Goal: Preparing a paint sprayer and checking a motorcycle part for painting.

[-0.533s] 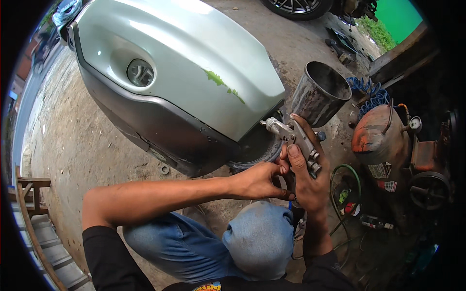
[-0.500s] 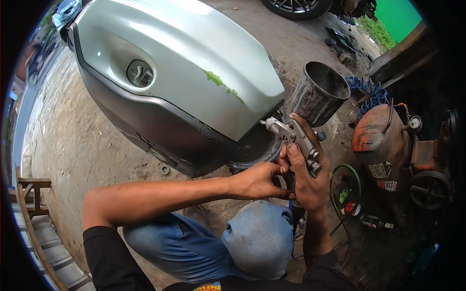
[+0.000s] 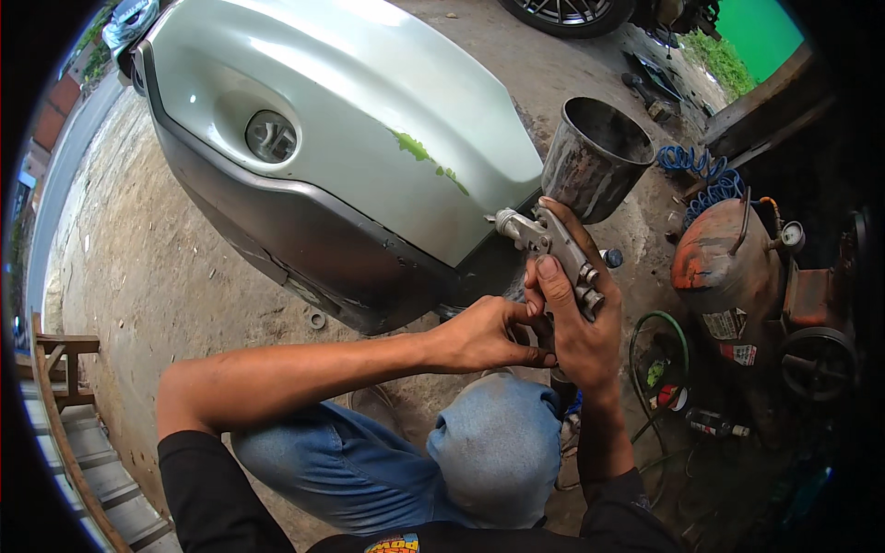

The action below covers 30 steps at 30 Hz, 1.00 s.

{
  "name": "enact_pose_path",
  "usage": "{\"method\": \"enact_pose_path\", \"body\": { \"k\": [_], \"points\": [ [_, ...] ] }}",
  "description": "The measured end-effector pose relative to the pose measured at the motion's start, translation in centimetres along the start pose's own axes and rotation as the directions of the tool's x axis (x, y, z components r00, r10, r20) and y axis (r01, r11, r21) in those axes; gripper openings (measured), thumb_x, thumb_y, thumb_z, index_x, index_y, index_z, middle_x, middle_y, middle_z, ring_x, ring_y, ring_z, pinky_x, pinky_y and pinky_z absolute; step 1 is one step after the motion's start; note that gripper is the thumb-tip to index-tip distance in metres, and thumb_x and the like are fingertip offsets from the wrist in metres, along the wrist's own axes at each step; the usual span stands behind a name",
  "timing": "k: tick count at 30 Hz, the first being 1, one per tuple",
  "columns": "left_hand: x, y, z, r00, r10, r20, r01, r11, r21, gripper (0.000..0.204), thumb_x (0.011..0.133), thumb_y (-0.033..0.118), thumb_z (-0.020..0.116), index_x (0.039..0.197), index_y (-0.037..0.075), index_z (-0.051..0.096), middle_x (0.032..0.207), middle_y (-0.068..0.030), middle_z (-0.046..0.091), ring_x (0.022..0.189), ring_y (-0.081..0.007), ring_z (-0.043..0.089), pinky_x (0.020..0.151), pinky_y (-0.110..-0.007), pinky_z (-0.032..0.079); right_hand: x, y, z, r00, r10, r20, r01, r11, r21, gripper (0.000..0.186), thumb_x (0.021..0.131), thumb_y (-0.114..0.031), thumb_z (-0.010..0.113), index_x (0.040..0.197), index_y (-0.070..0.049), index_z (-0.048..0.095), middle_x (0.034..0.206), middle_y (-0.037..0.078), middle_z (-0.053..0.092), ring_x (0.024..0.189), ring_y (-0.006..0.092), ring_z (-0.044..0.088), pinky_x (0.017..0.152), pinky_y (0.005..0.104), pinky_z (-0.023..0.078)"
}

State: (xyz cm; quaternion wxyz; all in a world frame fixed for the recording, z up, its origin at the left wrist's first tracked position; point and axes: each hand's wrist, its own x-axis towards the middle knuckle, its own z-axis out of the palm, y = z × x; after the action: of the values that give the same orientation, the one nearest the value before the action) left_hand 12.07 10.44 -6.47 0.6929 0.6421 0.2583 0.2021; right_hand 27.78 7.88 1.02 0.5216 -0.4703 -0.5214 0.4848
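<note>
My right hand [image 3: 583,318] is closed around a metal spray gun [image 3: 559,241], thumb along its body and fingers on its front. Its nozzle points left, close to the right corner of a large silver-green, dark-edged panel [image 3: 369,147] that looks like a motorcycle tank cover. A round emblem sits in a recess of this panel, and a bright green patch shows where the surface differs. On the gun, a stained, open-topped paint cup [image 3: 590,170] leans to the right. My left hand [image 3: 493,334] is curled beneath the gun, against my right hand; its fingertips and whatever they grip are hidden.
At the right stands a worn orange-grey air compressor tank [image 3: 728,249] with a gauge, beside a coiled blue hose [image 3: 705,180]. A green hose [image 3: 636,369] and a dark bottle [image 3: 714,423] lie nearby. A wheel [image 3: 567,14] is at the far edge, a wooden bench [image 3: 69,396] at left.
Both hands and the spray gun have shifted slightly up and left, bringing the nozzle nearer the panel's corner. The cup has risen with the gun.
</note>
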Motion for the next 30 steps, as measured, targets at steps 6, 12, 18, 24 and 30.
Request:
{"method": "enact_pose_path", "body": {
  "k": [6,12,18,24,30],
  "points": [
    [-0.3,-0.2,-0.7,0.998,0.053,-0.019,-0.053,0.998,-0.018,0.042,0.094,0.036,0.088,0.109,-0.001,0.077,0.079,-0.0111,0.075,0.071,-0.0170,0.071,0.068,-0.037,0.054,0.4,-0.5,0.9,1.000,-0.014,0.003,0.014,0.999,0.028,0.048,0.112,-0.017,0.066,0.158,-0.009,0.058,0.096,-0.001,0.065,0.083,0.0045,0.056,0.070,0.0220,0.050],
    [-0.4,-0.1,-1.0,0.996,0.087,-0.027,-0.088,0.996,-0.024,0.040,0.094,0.035,0.088,0.108,-0.001,0.077,0.078,-0.0105,0.075,0.071,-0.0153,0.070,0.067,-0.037,0.054,0.6,-1.1,1.2,1.000,-0.018,0.015,0.017,0.999,0.031,0.049,0.112,-0.017,0.066,0.159,-0.009,0.057,0.093,-0.001,0.065,0.081,0.0036,0.055,0.069,0.0214,0.048],
    [-0.7,0.4,-1.1,0.998,0.063,-0.002,-0.063,0.998,-0.031,0.036,0.095,0.032,0.087,0.110,0.001,0.078,0.084,-0.0103,0.077,0.076,-0.0152,0.071,0.072,-0.037,0.055,0.5,-1.1,1.4,1.000,0.003,0.008,-0.003,1.000,0.031,0.049,0.112,-0.018,0.066,0.160,-0.011,0.057,0.090,-0.002,0.064,0.077,0.0033,0.054,0.067,0.0209,0.048],
    [-0.7,0.6,-0.9,0.998,0.066,0.002,-0.066,0.998,-0.021,0.037,0.095,0.032,0.087,0.115,0.001,0.078,0.091,-0.0122,0.079,0.085,-0.0185,0.075,0.079,-0.038,0.058,0.4,-0.6,1.1,1.000,0.001,-0.010,-0.002,1.000,-0.019,0.049,0.112,-0.019,0.067,0.159,-0.011,0.058,0.088,-0.003,0.063,0.075,0.0025,0.054,0.066,0.0206,0.047],
    [-0.4,0.5,-0.7,0.999,0.034,0.018,-0.033,0.999,-0.012,0.037,0.096,0.031,0.087,0.117,0.001,0.078,0.092,-0.0126,0.080,0.084,-0.0191,0.075,0.080,-0.039,0.058,0.3,-0.1,0.8,1.000,0.008,-0.019,-0.008,1.000,0.000,0.049,0.111,-0.018,0.067,0.159,-0.010,0.058,0.088,-0.003,0.063,0.075,0.0025,0.054,0.066,0.0203,0.047]
  ]
}}
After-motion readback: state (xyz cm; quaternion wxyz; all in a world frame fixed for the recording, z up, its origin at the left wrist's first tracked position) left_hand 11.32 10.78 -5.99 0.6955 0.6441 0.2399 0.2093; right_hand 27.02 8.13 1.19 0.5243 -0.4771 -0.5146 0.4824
